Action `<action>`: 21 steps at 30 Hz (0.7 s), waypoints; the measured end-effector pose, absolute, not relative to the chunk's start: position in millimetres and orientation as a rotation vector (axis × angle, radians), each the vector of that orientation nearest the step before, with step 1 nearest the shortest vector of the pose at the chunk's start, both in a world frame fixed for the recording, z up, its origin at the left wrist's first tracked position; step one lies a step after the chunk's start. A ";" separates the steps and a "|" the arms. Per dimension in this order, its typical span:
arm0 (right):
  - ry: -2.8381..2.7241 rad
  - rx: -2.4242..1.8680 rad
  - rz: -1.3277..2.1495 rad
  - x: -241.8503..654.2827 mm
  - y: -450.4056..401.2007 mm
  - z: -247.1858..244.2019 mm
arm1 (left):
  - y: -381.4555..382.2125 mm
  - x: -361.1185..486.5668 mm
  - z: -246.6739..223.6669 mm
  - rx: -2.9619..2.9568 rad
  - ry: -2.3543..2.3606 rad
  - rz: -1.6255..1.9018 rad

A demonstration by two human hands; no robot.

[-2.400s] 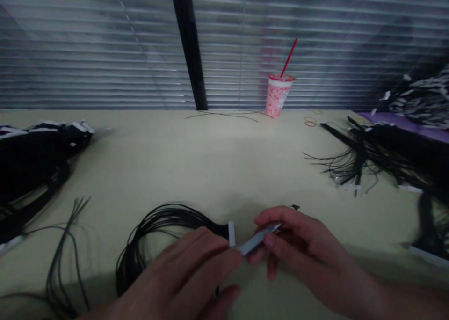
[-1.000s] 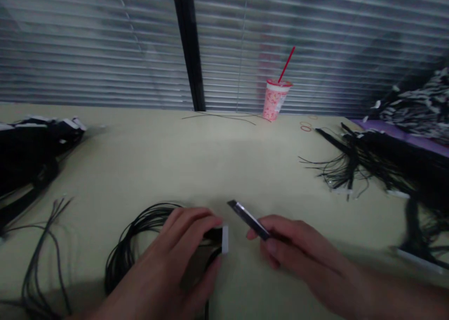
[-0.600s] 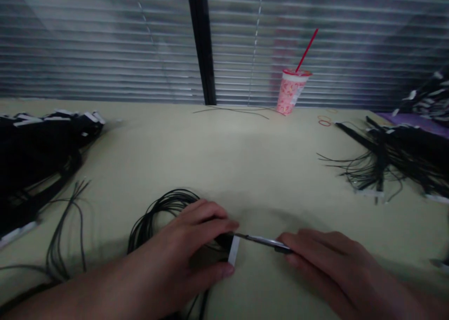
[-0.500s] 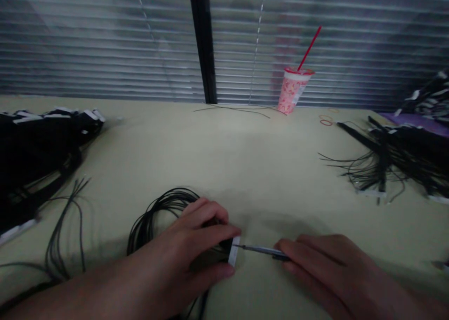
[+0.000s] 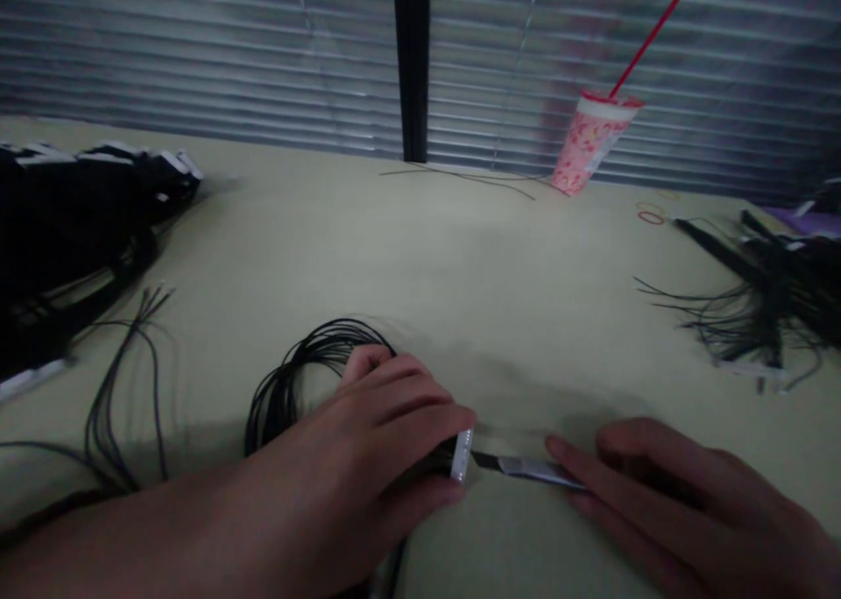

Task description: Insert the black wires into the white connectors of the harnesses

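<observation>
Black wires (image 5: 289, 398) loop in a loose coil on the table (image 5: 368, 249), near you and slightly left of centre. Your left hand (image 5: 387, 433) is closed around the end of that coil, fingers curled over it, with a white connector (image 5: 462, 455) sitting crosswise just past your fingertips. Your right hand (image 5: 657, 485) is in a narrow hold on a flat metal strip (image 5: 532, 469), low over the table, with the strip's right end tucked under your fingers. The strip's dark left end meets the white connector or sits just beside it; in this dim view you can't be sure which.

To your left, a heap of black wire bundles (image 5: 66, 222) with white tabs lies at the table's edge, and thin loose wires (image 5: 124, 389) fan out nearer you. To your right, another black bundle (image 5: 768, 301) spreads its wire ends across the table. Far ahead, a pink patterned cup (image 5: 588, 144) with a red straw (image 5: 647, 38) stands in front of the window blinds (image 5: 197, 56). A thin stray wire (image 5: 466, 177) lies to its left, and a red rubber band (image 5: 650, 218) lies to its right.
</observation>
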State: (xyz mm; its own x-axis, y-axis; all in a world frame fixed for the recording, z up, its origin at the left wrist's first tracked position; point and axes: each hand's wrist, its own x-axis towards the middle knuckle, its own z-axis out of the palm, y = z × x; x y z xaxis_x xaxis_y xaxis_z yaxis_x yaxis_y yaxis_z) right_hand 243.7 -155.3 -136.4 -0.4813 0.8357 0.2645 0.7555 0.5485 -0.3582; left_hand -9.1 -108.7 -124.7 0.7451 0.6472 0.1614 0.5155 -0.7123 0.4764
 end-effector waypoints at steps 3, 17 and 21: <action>-2.344 -1.321 0.295 244.1 -155.4 -138.3 | -109.9 -8.7 -125.7 2.577 0.889 0.483; -2.387 -1.285 0.070 246.9 -160.9 -138.0 | -110.6 -7.4 -127.1 2.602 0.915 0.489; -2.438 -1.278 0.076 244.3 -156.8 -139.3 | -110.2 -7.3 -127.6 2.610 0.901 0.525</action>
